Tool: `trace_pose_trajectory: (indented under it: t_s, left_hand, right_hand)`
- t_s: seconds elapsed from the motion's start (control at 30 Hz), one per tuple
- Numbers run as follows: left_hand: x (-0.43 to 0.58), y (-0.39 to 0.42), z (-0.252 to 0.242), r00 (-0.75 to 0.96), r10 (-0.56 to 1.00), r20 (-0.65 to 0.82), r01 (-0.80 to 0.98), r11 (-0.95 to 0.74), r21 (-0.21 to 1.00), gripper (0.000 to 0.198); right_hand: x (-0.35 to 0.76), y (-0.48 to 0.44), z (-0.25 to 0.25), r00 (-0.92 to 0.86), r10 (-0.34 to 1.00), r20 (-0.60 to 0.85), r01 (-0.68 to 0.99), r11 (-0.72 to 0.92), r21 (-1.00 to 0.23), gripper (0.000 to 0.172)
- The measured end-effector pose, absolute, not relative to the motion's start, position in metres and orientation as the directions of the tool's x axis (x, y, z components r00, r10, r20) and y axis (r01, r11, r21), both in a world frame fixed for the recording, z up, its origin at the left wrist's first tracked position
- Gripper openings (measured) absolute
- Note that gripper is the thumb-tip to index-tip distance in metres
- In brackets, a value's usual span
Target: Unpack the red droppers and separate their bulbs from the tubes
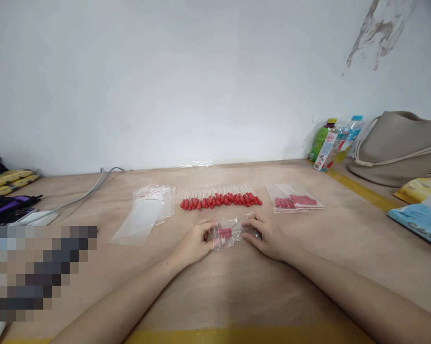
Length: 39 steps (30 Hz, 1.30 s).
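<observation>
My left hand [196, 241] and my right hand [267, 234] both grip a small clear zip bag [229, 233] with red-tipped pieces inside, held low over the wooden table [237, 286]. The left fingers pinch the bag's red-striped zip end, the right fingers hold the other end. Just beyond the bag lies a row of red-tipped droppers [220, 197]. Filled bags [296, 200] lie to the right of the row. Empty clear zip bags [147, 210] lie to its left.
Drink bottles [332, 143] and a beige bag [398, 148] stand at the back right by the wall. Blue and yellow packets [421, 212] lie at the right edge. A grey cable [82, 196] and dark items [7, 205] are at the left.
</observation>
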<state>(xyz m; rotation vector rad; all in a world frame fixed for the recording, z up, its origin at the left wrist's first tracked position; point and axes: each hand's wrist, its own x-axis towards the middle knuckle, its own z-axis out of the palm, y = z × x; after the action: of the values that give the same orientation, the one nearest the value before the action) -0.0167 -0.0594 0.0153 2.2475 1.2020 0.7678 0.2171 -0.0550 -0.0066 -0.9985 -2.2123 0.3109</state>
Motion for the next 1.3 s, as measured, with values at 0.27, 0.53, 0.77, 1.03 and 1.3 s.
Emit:
trace_pose_trajectory:
  t_s: [0.27,0.53,0.77,1.03,1.3]
  left_hand:
    - [-0.016,-0.063,0.020,0.516,0.811,0.278,0.607,-0.574,0.549,0.017]
    - [-0.020,-0.062,0.012,0.486,0.828,0.280,0.536,-0.535,0.653,0.014]
    - [-0.054,-0.032,0.036,0.477,0.866,0.149,0.268,-0.305,0.914,0.030]
    - [-0.118,-0.015,0.106,0.103,0.927,0.360,0.391,-0.370,0.843,0.043]
    - [-0.085,0.006,0.068,0.092,0.768,0.633,0.695,-0.505,0.512,0.027]
  right_hand:
    - [0.216,-0.058,-0.005,-0.434,0.771,0.465,0.610,0.632,-0.478,0.023]
    - [0.217,-0.057,-0.006,-0.427,0.777,0.463,0.613,0.625,-0.484,0.021]
    - [0.217,-0.057,-0.006,-0.427,0.779,0.459,0.607,0.623,-0.493,0.020]
    - [0.217,-0.056,-0.006,-0.439,0.766,0.469,0.589,0.640,-0.494,0.019]
    - [0.217,-0.055,-0.008,-0.440,0.760,0.478,0.587,0.646,-0.487,0.019]
